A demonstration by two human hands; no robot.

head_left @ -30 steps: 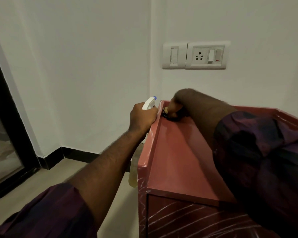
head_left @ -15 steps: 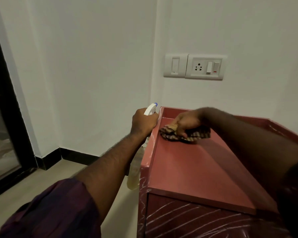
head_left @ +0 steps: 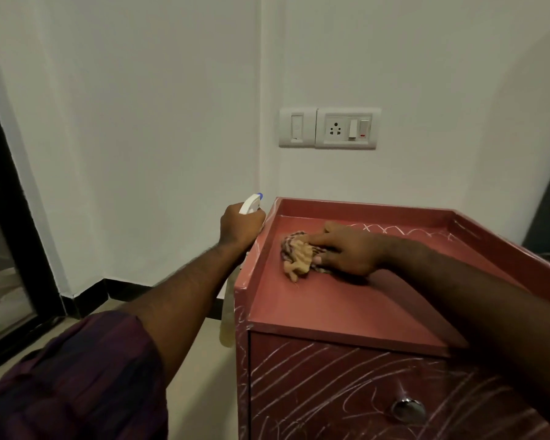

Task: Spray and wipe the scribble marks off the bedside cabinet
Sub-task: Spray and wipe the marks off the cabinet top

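The one reddish-brown wooden bedside cabinet stands in a corner of the room, its back against the white wall, with a raised rim on three sides of its flat top. White chalk-like scribble marks cross its single drawer front in many slanted lines. More of them run along the inner face of the back rim and down the cabinet's front left edge. The middle of the top looks bare of them.

One crumpled tan-and-dark striped cloth lies on the far left part of the top. The right hand rests on it, fingers fairly straight and close together, pressing it down, with the thumb tip at the cloth's near edge.

The left hand hovers just outside the cabinet's left rim. Seen from the back, it is curled round the neck of one spray bottle with a white trigger head and blue nozzle; the fingertips are hidden. The bottle's translucent body, holding yellowish liquid, hangs beside the cabinet's left side.

One round shiny metal knob sits on the drawer front. Two white switch plates are fixed to the wall above the cabinet; the right one carries one three-pin socket. A dark purple sleeve covers the left upper arm. A black door frame stands at the far left.
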